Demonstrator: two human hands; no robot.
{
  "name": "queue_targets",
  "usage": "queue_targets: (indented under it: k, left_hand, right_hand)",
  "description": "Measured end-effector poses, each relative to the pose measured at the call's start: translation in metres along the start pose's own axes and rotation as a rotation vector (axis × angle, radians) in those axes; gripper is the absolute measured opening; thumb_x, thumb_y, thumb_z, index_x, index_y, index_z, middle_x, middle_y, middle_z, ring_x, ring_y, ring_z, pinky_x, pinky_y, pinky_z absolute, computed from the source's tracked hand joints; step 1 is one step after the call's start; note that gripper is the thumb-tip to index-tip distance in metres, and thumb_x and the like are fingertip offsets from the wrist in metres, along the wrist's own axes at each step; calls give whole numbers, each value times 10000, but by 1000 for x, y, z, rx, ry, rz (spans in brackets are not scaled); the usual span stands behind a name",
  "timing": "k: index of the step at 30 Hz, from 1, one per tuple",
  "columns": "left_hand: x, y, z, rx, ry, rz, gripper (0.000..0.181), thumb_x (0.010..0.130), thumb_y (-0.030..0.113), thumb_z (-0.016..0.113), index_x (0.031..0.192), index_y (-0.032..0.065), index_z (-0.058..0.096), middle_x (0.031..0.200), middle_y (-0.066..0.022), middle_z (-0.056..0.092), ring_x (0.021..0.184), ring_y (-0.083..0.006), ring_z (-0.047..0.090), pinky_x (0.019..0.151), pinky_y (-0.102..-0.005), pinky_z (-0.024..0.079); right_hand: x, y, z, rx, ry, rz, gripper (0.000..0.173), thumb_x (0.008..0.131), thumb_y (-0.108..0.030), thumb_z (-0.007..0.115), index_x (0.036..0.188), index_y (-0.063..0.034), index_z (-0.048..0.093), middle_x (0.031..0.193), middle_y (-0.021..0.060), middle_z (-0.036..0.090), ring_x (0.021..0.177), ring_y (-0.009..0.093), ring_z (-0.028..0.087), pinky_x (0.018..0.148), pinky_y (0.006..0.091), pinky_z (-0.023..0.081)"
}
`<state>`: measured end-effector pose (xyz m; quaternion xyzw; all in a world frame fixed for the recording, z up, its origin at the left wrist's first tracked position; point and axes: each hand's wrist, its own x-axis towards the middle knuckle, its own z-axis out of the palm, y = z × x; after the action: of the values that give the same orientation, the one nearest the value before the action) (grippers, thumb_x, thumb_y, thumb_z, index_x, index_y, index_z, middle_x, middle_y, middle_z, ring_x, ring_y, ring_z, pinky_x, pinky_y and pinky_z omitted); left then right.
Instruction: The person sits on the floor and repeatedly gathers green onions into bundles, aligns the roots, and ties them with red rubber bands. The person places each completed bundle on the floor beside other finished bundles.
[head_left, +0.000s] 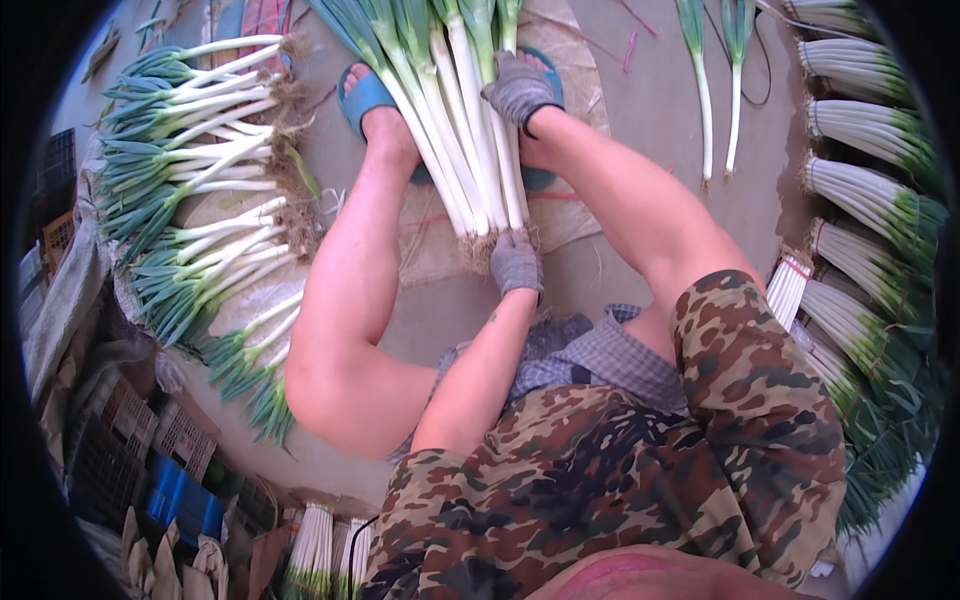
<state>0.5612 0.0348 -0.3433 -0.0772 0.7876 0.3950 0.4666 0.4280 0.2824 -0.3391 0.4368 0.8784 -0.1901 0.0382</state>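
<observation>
Several large leeks or Welsh onions (442, 127) lie fanned between my feet, roots towards me and green tops away. My left hand (516, 264), in a grey knit glove, is at the root ends, its fingers around the base of a white stalk at the right of the group. Farther up, my right hand (519, 88), gloved the same way, rests against the rightmost stalks with its fingertips on them; how firmly it grips is hidden. A beige cloth sheet (427, 262) lies under the stalks.
Loose leeks with roots (225, 157) are heaped at the left. Two single leeks (703, 112) lie at the upper right. Bundled leeks (855, 127) line the right side. Plastic crates (124, 412) and a blue container (180, 495) stand at the lower left. My sandals (375, 94) flank the stalks.
</observation>
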Motion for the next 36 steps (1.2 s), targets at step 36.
queue_targets:
  k: [36]
  left_hand:
    - [-119, 128, -136, 176, -147, 782, 305, 855, 268, 607, 1091, 77, 635, 992, -132, 652, 900, -239, 655, 716, -410, 523]
  right_hand:
    - [42, 42, -94, 208, -264, -227, 517, 920, -241, 614, 1365, -26, 462, 1082, 71, 626, 936, 155, 574, 792, 273, 459]
